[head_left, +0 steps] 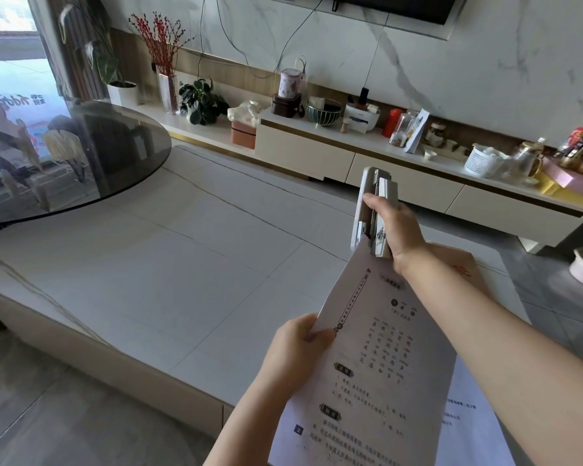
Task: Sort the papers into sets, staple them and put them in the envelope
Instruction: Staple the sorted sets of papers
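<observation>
Left hand (295, 344) fingers pinching printed papers (377, 358) at left edge; right hand (396, 227) fingers curled round white stapler (374, 210), clamped on far corner, above bench (148, 264).

This is a living room in a home. A black TV (384, 5) hangs on a white stone wall. Under it runs a long low cabinet (367, 163) with drawers. On top sit a green plant (201, 100), red branches in a vase (160, 58), a bowl (323, 112), jars and cups. A low white table (182, 264) and a round glass table (71, 156) stand nearby.
</observation>
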`<state>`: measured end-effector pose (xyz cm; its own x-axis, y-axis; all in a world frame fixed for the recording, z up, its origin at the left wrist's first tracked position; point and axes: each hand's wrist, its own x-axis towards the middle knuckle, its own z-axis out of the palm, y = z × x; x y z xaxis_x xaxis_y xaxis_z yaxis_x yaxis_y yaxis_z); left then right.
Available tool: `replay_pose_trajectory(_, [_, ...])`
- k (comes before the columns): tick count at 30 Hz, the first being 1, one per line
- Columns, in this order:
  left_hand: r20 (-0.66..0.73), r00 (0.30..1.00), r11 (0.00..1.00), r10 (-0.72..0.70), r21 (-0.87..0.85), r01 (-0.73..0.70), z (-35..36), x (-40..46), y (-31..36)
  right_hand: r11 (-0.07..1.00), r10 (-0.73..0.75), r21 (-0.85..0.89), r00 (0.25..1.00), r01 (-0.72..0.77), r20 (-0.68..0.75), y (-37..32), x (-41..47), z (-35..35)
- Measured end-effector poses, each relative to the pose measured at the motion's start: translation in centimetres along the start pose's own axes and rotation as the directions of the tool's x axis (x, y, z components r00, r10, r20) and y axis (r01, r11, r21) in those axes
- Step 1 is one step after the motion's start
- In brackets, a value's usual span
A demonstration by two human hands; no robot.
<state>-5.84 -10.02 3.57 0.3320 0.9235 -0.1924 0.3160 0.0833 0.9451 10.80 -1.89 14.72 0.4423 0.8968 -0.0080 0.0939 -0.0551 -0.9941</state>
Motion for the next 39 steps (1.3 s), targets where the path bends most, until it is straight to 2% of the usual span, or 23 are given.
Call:
replay_pose_trajectory(7, [0.027,1.0,1.0,0.003,-0.02,-0.002,-0.2,-0.1,0.1,0.999,-0.044,-0.026,0.998,0.043,-0.044,0.0,-0.1,0.4])
replay_pose_trajectory(19, [0.024,0.999,0.998,-0.038,-0.052,0.039,-0.4,-0.5,0.3,0.997,0.033,0.07,0.999,-0.033,0.005,0.0,0.0,0.0])
replay_pose_trajectory(30, [0.044,0.999,0.999,-0.031,-0.033,0.033,-0.5,-0.3,0.2,0.997,-0.054,0.054,0.998,0.056,-0.042,0.4,-0.2,0.6])
replay_pose_trajectory(36, [0.17,0.985,0.992,-0.019,-0.119,0.04,-1.3,0.1,0.1,0.992,-0.124,-0.025,0.991,0.123,-0.046,0.3,-1.1,0.8])
replay_pose_trajectory(37, [0.146,0.989,0.991,0.009,-0.133,0.011,-1.4,0.1,0.3,0.99,-0.138,-0.043,0.99,0.137,-0.025,0.4,-1.6,0.9])
replay_pose_trajectory(39, [0.012,0.994,0.984,0.107,-0.144,-0.104,-1.3,0.2,1.1,0.982,-0.167,-0.086,0.986,0.166,-0.003,1.0,-2.7,1.3])
